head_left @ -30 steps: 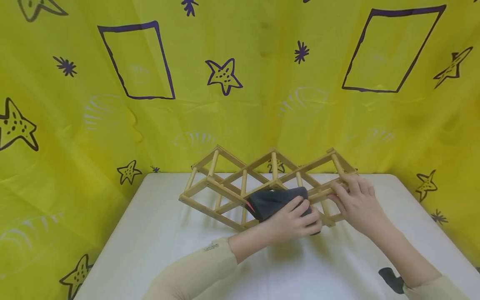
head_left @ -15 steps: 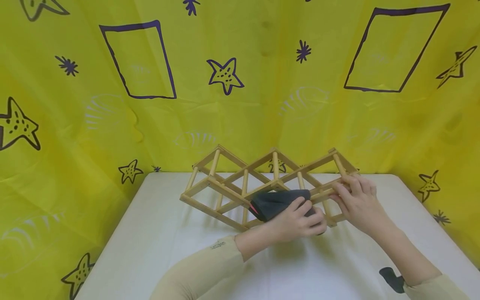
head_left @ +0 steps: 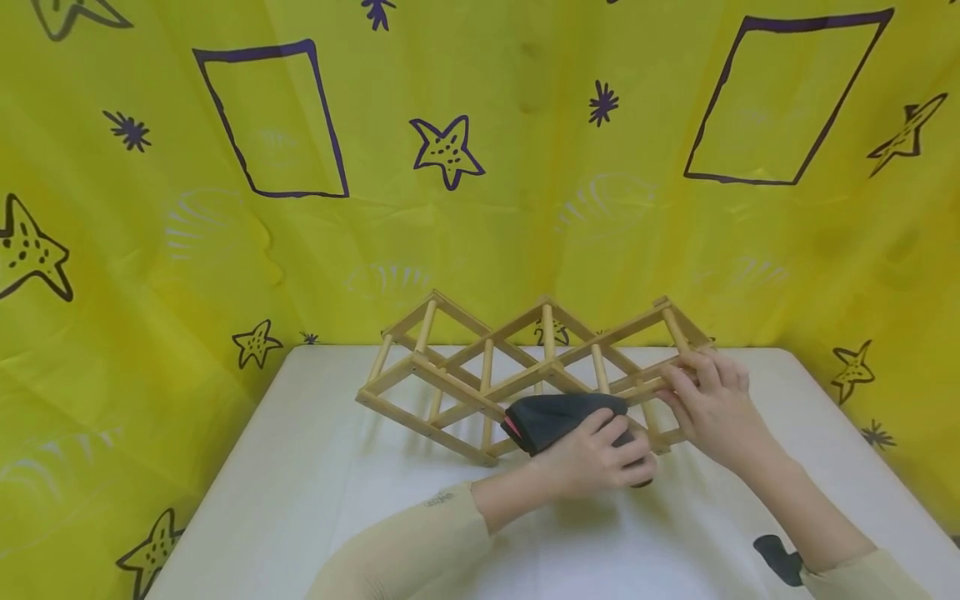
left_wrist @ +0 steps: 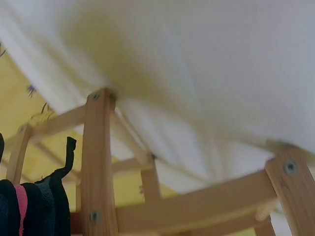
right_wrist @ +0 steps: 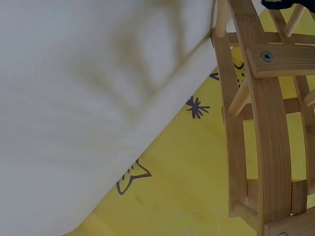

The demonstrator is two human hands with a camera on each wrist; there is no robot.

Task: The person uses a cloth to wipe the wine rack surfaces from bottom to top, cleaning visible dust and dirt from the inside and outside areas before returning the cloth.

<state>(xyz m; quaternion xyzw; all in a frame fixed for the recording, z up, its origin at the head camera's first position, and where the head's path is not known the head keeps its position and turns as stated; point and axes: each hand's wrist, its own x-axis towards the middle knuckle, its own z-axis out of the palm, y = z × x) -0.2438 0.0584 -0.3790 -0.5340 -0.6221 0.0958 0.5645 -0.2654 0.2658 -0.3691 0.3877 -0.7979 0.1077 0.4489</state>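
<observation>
A folding wooden lattice rack (head_left: 455,402) with round dowels stands on the white table. My left hand (head_left: 600,458) grips a dark folded cloth (head_left: 558,417) at the front of the rack, by its middle. A pink strip shows at the cloth's left edge, and in the left wrist view the fuzzy dark cloth (left_wrist: 47,209) lies beside a wooden slat. With its fingers curled over a bar, my right hand (head_left: 716,404) holds the rack's right end. The right wrist view has the rack's slats (right_wrist: 273,147) close up; neither wrist view shows fingers.
The white table (head_left: 300,475) extends around the rack. Behind it hangs a yellow curtain (head_left: 480,242) with starfish drawings. A small black object (head_left: 778,560) appears beside the right sleeve; its kind is unclear.
My left hand and the dark cloth have moved slightly down and to the right, exposing more of the rack's middle joint. My right hand keeps its hold on the rack.
</observation>
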